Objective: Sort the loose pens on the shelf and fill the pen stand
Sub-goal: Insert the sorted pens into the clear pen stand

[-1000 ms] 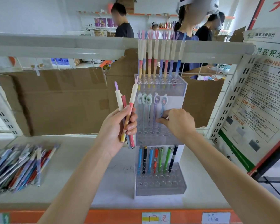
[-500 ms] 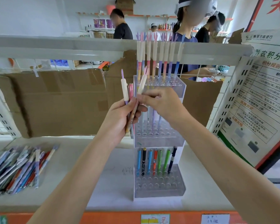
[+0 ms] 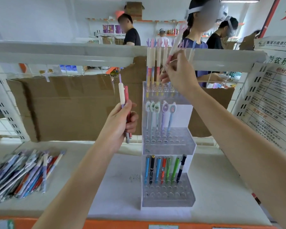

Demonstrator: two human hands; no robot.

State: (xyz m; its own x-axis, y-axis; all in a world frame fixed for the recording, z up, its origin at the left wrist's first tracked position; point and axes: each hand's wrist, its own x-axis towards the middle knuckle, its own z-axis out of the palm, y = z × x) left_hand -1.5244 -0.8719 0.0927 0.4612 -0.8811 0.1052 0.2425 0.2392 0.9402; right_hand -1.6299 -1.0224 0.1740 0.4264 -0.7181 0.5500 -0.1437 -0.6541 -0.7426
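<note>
The right hand [image 3: 178, 71] pinches a tilted pen [image 3: 175, 45] above the stand's [image 3: 169, 146] top tier. The left hand [image 3: 120, 123], left of the stand, grips a few upright pens [image 3: 123, 95]. Loose pens [image 3: 23, 172] lie on the shelf [image 3: 221, 187], well left of the stand.

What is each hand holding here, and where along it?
Right hand pinches one antler-topped pen at its lower barrel. Left hand grips a few pens around mid-barrel.
</note>
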